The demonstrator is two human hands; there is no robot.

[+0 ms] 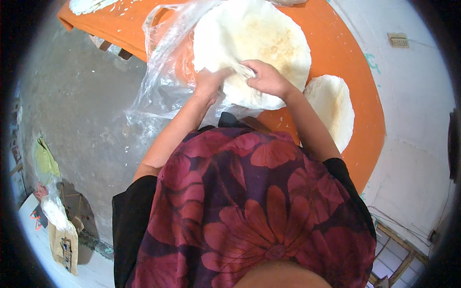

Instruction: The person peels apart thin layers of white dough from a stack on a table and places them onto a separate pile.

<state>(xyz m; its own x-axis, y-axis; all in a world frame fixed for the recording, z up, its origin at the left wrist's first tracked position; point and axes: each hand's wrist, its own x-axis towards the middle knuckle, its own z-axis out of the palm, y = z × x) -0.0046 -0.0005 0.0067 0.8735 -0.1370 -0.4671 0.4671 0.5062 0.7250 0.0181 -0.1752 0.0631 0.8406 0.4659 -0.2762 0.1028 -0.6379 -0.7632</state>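
A large round white flatbread [252,39] with pale brown patches lies before me, partly over a clear plastic bag [162,82]. My right hand [268,79] pinches a bunched fold of its thin sheet between thumb and fingers. Close beside it, my left hand [210,84] is at the left side of the bread, its thumb reaching to the same fold. The left fingers are mostly hidden, and whether they also hold some of the bag I cannot tell. A smaller white piece of flatbread [329,108] with a brownish middle rests to the right, partly behind my right forearm.
An orange cloth [363,126] covers the table, with white crumbs scattered on it. More white flakes [90,5] lie at the far left corner. The wall [407,108] with a switch plate [398,40] borders the table's right. Concrete floor [90,108] spreads left; bags [63,234] are at lower left.
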